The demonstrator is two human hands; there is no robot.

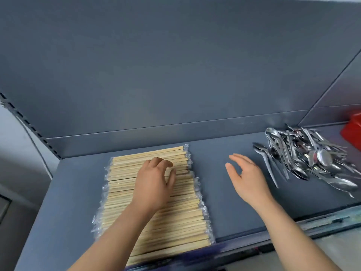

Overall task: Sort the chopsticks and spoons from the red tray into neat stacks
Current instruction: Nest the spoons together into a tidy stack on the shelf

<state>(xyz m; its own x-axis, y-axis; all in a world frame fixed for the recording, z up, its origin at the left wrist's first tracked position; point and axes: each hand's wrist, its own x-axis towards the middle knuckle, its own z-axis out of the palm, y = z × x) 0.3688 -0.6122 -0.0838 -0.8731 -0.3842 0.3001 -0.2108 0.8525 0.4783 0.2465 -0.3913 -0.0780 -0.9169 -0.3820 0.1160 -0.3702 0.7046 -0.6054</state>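
Wrapped chopsticks [175, 218] lie in a neat stack at the shelf's [224, 202] front-left. The left hand [154, 182] rests on them, fingers curled; whether it pinches any is unclear. The right hand [248, 177] hovers spread beside the spoons [308, 155], which are heaped by the red tray [351, 132] at the right edge.

A grey metal shelf [224, 192] is running across the view, with a flat back panel [175, 65] rising behind it and a side panel [341, 90] closing the right corner. A slotted upright [29, 126] is slanting down the left, and what may be a pale wall [11, 143] is showing beyond.
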